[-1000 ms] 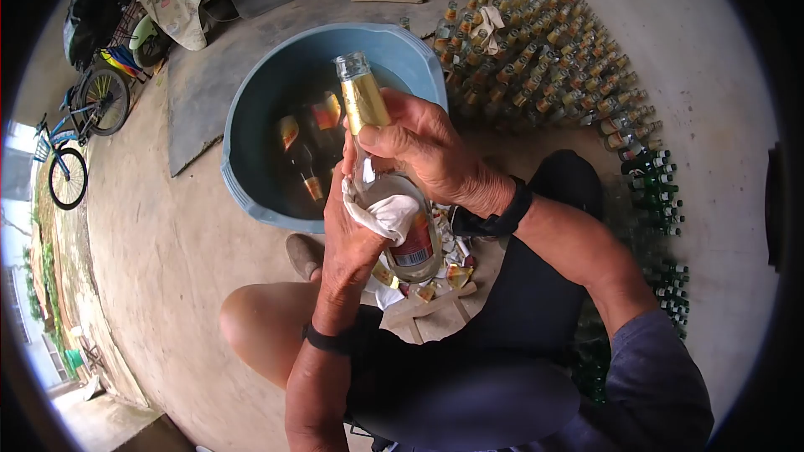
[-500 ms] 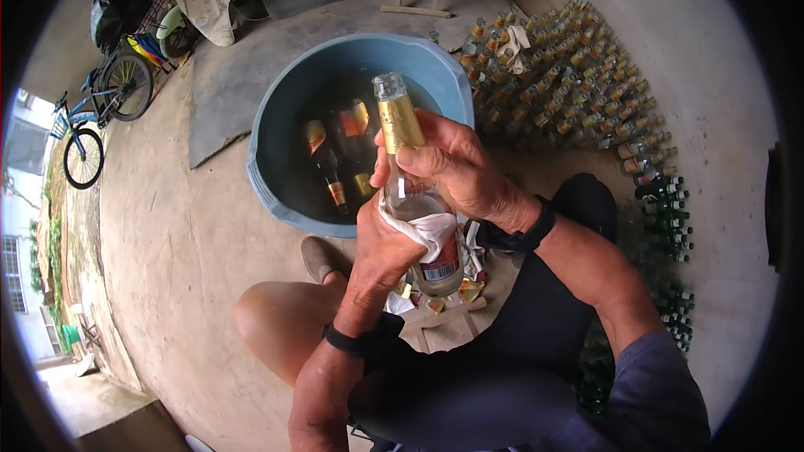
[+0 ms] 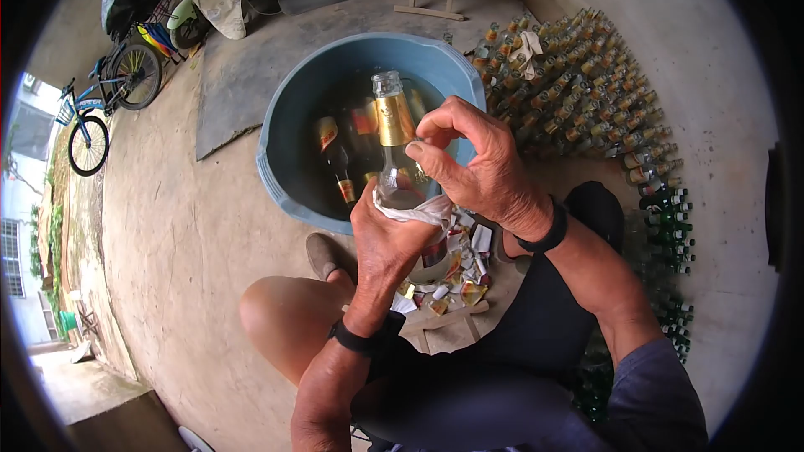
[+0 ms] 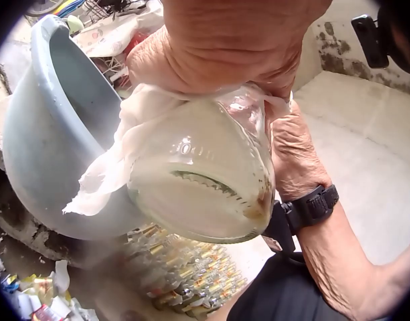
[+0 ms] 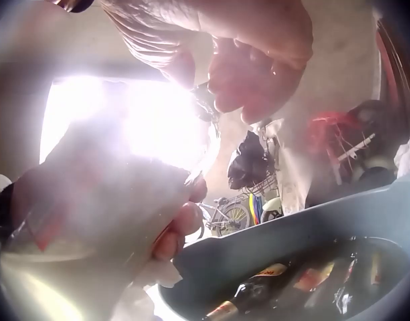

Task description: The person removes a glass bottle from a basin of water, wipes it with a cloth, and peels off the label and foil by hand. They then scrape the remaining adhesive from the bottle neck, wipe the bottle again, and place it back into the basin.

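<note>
My left hand (image 3: 385, 238) grips a clear glass bottle (image 3: 400, 184) round its body, with a white cloth (image 3: 423, 212) between palm and glass. The bottle tilts, mouth toward the tub and base toward me; its round base (image 4: 198, 207) shows in the left wrist view. A gold label (image 3: 392, 121) wraps the neck. My right hand (image 3: 498, 167) is beside the neck, thumb and forefinger pinching at the label's lower right edge. In the right wrist view, the right fingers (image 5: 258, 80) are curled close to the neck, which glare partly hides.
A blue tub (image 3: 276, 180) of dark water holds several labelled bottles (image 3: 337, 159). Torn label scraps (image 3: 456, 272) lie below my hands, near a wooden stool (image 3: 452, 315). Many gold-necked bottles (image 3: 578, 92) stand at right, with green bottles (image 3: 667, 209) along the wall.
My right hand has moved from wrapping the neck to its right side, thumb and forefinger together. The left hand keeps its hold on the bottle and cloth. The head view has shifted.
</note>
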Available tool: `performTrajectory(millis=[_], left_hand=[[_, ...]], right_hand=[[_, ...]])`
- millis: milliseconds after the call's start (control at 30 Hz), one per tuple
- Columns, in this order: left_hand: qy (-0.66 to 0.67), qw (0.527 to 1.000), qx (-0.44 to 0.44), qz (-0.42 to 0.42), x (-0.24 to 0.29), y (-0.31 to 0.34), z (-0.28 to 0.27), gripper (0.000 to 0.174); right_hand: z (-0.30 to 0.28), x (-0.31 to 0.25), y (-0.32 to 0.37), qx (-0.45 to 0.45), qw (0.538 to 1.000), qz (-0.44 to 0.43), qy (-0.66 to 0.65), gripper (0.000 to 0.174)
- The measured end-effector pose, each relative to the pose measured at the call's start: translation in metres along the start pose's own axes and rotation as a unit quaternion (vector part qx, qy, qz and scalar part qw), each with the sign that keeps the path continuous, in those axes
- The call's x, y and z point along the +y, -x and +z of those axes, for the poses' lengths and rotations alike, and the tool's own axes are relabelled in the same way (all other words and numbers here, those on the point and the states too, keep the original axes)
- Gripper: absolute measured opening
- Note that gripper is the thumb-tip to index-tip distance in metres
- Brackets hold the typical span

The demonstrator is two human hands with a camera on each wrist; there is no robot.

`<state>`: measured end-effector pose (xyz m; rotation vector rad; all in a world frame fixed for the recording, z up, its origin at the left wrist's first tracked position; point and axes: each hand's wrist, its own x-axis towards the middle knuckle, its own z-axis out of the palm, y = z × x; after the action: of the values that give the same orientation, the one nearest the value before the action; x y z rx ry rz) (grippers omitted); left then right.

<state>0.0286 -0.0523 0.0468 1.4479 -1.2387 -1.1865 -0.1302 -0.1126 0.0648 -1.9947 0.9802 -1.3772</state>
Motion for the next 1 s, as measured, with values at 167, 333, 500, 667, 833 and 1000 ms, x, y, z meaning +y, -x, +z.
performTrajectory(millis=[167,333,500,667,833,1000], left_hand=[[0.069,0.997,-0.018,-0.006,0.002,0.002,0.003,0.044],[0.076,0.996,0.021,0.035,-0.001,0.004,0.01,0.039],[0.056,0.998,0.004,-0.006,-0.01,0.004,0.008,0.041],[0.026,0.999,0.019,0.017,-0.011,0.004,0.008,0.041],[0.024,0.997,0.028,0.064,-0.008,0.005,0.008,0.038],[0.108,0.991,-0.034,-0.074,0.007,0.006,0.004,0.041]], right_hand=[[-0.004,-0.004,0.001,0.003,1.0,-0.011,0.028,0.017],[-0.004,-0.005,0.001,0.012,0.998,-0.023,0.05,0.016],[-0.003,-0.007,0.002,0.014,0.998,-0.018,0.056,0.013],[-0.002,-0.003,0.002,0.004,0.998,-0.017,0.058,0.01],[-0.002,-0.001,0.001,0.009,0.999,-0.012,0.042,0.008],[-0.003,0.0,0.003,0.003,0.998,0.059,0.003,0.011]])
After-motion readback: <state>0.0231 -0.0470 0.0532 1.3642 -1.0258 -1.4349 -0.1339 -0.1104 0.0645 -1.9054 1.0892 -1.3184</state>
